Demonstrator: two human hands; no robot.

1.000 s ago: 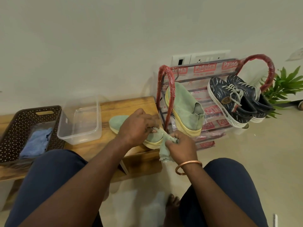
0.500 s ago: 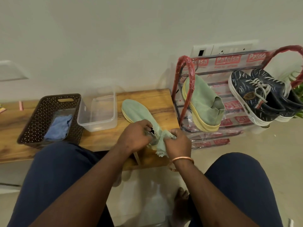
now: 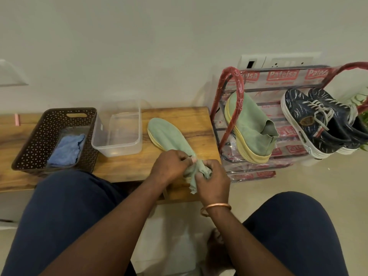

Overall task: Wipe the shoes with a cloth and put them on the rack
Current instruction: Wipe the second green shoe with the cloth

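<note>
A green shoe (image 3: 169,136) lay on the wooden bench (image 3: 199,120), heel at the bench's front edge. The left hand (image 3: 169,168) gripped the heel, and the right hand (image 3: 214,182) pinched a bunched green cloth (image 3: 194,181) against it. The rack (image 3: 235,84) stood beside the bench.

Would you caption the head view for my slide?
Left hand holds a green shoe on the wooden bench; right hand grips a green cloth at its heel.

Shoe (image 3: 169,136) on bench (image 3: 195,120), left of rack (image 3: 225,108)
</note>
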